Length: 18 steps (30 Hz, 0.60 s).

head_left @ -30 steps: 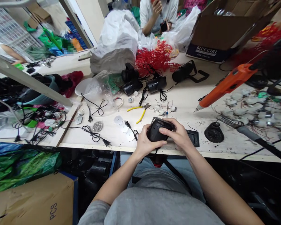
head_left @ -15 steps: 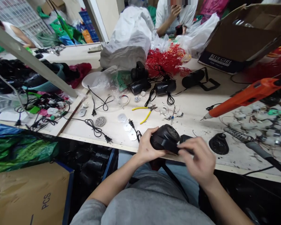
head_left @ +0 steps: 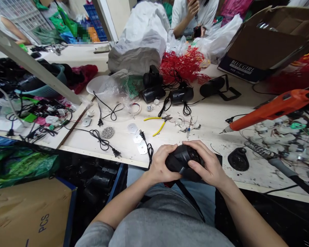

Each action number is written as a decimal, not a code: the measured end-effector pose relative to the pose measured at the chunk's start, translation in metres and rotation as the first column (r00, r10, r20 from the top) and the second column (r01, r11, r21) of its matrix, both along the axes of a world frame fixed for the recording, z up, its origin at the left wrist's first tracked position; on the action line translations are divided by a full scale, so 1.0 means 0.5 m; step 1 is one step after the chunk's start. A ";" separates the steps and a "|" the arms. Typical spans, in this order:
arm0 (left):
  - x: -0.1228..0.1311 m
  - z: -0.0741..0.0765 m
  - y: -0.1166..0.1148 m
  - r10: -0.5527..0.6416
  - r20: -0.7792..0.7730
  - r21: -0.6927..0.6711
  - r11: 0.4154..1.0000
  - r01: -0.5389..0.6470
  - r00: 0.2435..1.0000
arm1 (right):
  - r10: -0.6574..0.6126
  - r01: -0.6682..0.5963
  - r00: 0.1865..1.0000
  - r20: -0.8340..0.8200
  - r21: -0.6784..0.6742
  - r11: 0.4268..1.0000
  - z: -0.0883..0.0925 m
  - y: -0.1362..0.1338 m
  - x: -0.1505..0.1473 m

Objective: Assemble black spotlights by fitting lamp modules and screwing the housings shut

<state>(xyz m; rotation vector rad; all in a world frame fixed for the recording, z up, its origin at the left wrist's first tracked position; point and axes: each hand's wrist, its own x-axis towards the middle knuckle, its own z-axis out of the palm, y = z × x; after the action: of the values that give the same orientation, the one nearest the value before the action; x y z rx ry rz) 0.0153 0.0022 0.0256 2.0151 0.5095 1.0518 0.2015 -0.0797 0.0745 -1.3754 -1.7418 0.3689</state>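
The fingers of both hands are wrapped around a black housing (head_left: 179, 158), the left hand (head_left: 160, 165) gripping its left side, the right hand (head_left: 208, 165) with its thumb against the near face and its other fingers over the far side. The housing sits right at the front edge of the worktop (head_left: 208, 115), partly over the person's lap; I cannot tell whether it touches the wood. Close by the left hand, a looped black cord (head_left: 149, 151) and three metal plates (head_left: 137, 138) crowd that side. Just ahead, yellow-handled pliers (head_left: 166, 119) lie spread, with small white parts (head_left: 186, 124) beside them. On the right there is more elbow room: a strip of pale surface runs from the right hand to a black teardrop-shaped piece (head_left: 238, 159), near the edge. Beyond it, an orange driver (head_left: 270, 110) slants in, its tip pointing back toward the middle. Farther off, black lamps (head_left: 181, 95) and red netting (head_left: 184, 65) hem in the back, and a cardboard box (head_left: 273, 44) closes off the far right.
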 end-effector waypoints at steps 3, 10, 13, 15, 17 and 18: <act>0.001 0.015 -0.005 -0.005 -0.077 -0.118 0.993 -0.004 0.997 | -0.029 0.028 0.999 0.030 0.042 0.999 -0.001 -0.003 -0.005; 0.013 0.038 0.028 -0.102 0.011 -0.733 0.676 0.077 0.995 | -0.197 0.119 0.946 -0.256 -0.289 0.950 -0.012 0.026 0.015; 0.020 0.034 0.060 -0.154 0.182 -0.955 0.205 0.212 0.971 | -0.271 0.056 0.759 -0.592 -0.355 0.933 -0.021 0.069 0.013; 0.021 0.029 0.081 -0.240 0.248 -0.969 -0.047 0.244 0.938 | -0.247 0.056 0.648 -0.720 -0.279 0.959 -0.025 0.098 0.003; 0.017 0.023 0.098 -0.335 0.296 -0.951 -0.195 0.241 0.895 | -0.185 0.065 0.622 -0.761 -0.185 0.981 -0.024 0.120 -0.011; 0.015 0.021 0.104 -0.361 0.314 -0.942 -0.237 0.239 0.878 | -0.153 0.062 0.632 -0.760 -0.148 0.987 -0.022 0.126 -0.018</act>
<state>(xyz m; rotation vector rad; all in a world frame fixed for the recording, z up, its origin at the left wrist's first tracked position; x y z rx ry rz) 0.0227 0.0542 0.0360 0.5326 0.5253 -0.0477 0.1925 -0.0166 0.0634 -1.1274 -0.9162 0.8573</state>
